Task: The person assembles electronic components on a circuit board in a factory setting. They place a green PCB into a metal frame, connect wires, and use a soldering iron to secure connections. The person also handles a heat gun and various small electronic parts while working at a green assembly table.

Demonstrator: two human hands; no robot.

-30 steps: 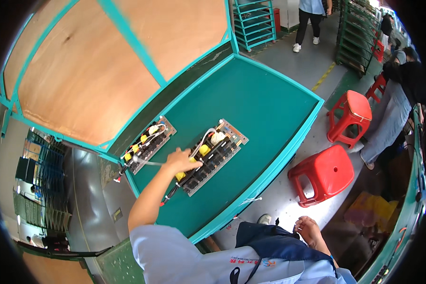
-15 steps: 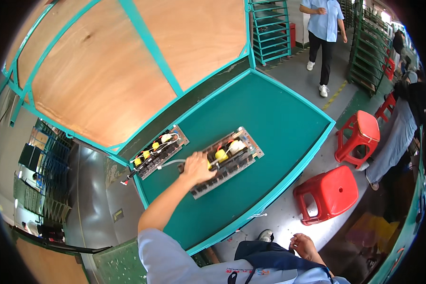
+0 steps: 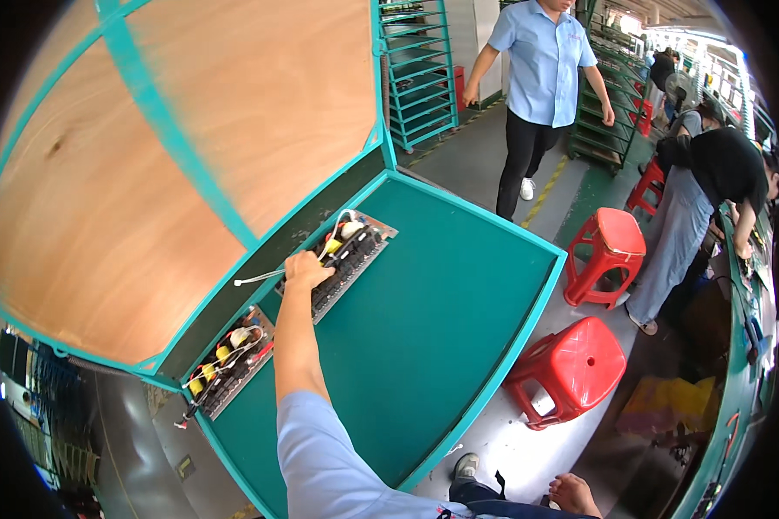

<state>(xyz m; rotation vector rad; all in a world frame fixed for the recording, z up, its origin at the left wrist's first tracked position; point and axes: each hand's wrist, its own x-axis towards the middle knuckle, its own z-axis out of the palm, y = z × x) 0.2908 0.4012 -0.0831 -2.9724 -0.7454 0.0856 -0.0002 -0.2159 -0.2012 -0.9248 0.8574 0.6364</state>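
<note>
One circuit board (image 3: 355, 259) was gripped near its left end by the left hand (image 3: 306, 271), the fingers clamped on its crowded parts and the thumb pointed to the right, on a green surface (image 3: 433, 303) edged in teal. The board was set along the far edge, slanted from lower left to upper right, with yellow and white parts and a row of black blocks left uncovered beyond the hand. A white cable (image 3: 258, 279) was stretched out to the left of the knuckles. A second board (image 3: 234, 363), fitted with similar parts, was placed near the first, toward the left corner along the same edge. The right hand (image 3: 573, 495) was held low at the bottom of the view, well apart from both boards; whether its fingers were spread or together could not be told. The surface was backed by a plywood panel (image 3: 182, 164) braced with teal bars. A red stool (image 3: 580, 363) was stationed on the floor to the right, with another red stool (image 3: 613, 238) behind it. Beyond, a person in a light blue shirt (image 3: 541, 69) was caught mid-stride, and a person in a black top (image 3: 727, 173) was seen bent forward.
</note>
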